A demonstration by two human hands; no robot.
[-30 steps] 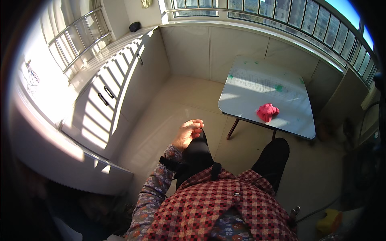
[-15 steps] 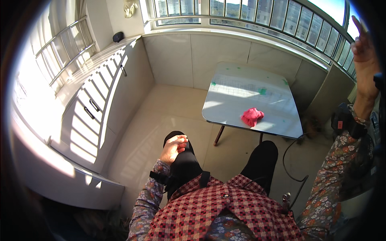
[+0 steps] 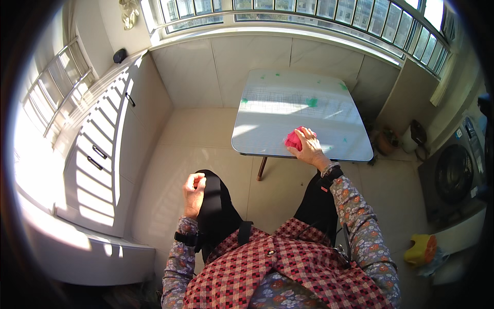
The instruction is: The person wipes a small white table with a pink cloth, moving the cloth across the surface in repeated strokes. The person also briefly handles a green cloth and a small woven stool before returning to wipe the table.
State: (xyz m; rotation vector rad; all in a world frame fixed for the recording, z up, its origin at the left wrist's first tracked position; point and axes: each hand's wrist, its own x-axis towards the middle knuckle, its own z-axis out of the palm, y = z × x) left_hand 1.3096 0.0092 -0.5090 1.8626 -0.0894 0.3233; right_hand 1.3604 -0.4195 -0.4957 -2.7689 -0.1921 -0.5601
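Note:
A crumpled pink cloth [image 3: 292,143] lies near the front edge of a low folding table [image 3: 267,131] with a pale, worn top and green stains. Over the cloth, my right hand [image 3: 311,150] is closed, its fingers wrapped on the far side and its palm hiding part of it. My left hand [image 3: 193,194] rests by my left knee, fingers curled in, with nothing visible in them. Each wrist wears a black strap.
White cabinets [image 3: 110,147] with black handles run along the left. Barred windows [image 3: 329,13] curve above the far wall. Flower pots [image 3: 387,140], a grey washing machine [image 3: 455,172] and a yellow-orange item [image 3: 421,250] are on the right.
My right hand has come down from high at the far right onto the pink cloth. The view has shifted right, showing the washing machine. My left hand stays by the knee.

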